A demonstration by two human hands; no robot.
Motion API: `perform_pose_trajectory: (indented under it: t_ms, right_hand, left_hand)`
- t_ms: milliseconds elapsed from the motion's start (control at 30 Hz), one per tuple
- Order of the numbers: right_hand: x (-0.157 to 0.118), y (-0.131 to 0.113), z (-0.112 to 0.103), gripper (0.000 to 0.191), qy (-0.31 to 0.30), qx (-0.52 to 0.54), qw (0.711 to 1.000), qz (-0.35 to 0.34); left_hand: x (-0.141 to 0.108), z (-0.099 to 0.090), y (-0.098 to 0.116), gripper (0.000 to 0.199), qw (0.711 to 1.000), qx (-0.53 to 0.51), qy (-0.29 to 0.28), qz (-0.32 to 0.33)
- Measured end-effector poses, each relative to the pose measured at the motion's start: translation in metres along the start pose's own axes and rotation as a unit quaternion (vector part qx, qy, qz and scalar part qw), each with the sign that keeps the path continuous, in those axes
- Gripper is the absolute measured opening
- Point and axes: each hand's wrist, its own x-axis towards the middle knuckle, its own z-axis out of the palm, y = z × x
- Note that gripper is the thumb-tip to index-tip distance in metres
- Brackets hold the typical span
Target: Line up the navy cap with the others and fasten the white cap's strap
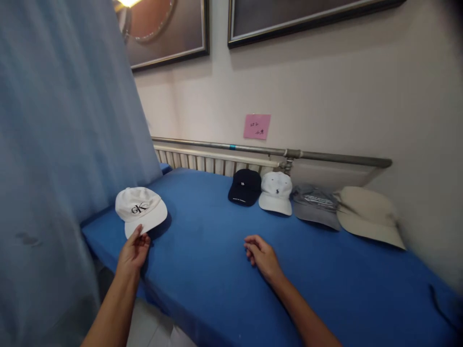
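Note:
A white baseball cap [139,209] with black "CK" lettering is at the left end of the blue-covered table, over its edge near the curtain. My left hand [134,248] pinches the front of its brim, thumb on top and fingers underneath. Over the middle of the table is my right hand [263,255], with loosely curled fingers slightly apart and nothing visible in them. Beyond it, along the wall, stand a black cap [245,185], a white cap [276,190] with a small dark emblem, a grey cap [315,205] with pale lettering and a beige cap [369,212].
The blue-covered table [202,270] runs along the wall. A blue curtain [65,125] hangs at its left. Behind are a white radiator [206,161] and a metal pipe [260,148], below a pink note [257,126]. A dark cord [439,306] lies at the right.

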Motion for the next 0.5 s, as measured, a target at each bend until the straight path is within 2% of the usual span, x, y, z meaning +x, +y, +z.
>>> perform_pose_trajectory:
  t_ms: [133, 333, 433, 500]
  right_hand:
    - [-0.007, 0.003, -0.002, 0.017, 0.0, 0.034, 0.999, 0.001]
    - [-0.016, -0.004, -0.003, 0.028, -0.041, 0.128, 0.991, 0.014]
    - [-0.02, -0.012, -0.006, 0.04, -0.085, 0.184, 0.979, 0.027]
    - [-0.021, -0.016, -0.01, 0.041, -0.105, 0.211, 0.971, 0.028]
  left_hand:
    - [-0.022, -0.005, -0.015, 0.021, 0.999, 0.003, -0.044, -0.007]
    - [-0.067, -0.009, -0.056, 0.012, 0.982, 0.044, -0.172, -0.069]
    - [-0.083, -0.013, -0.074, 0.023, 0.957, 0.102, -0.249, -0.112]
    - [-0.088, -0.015, -0.08, 0.032, 0.924, 0.198, -0.309, -0.109]
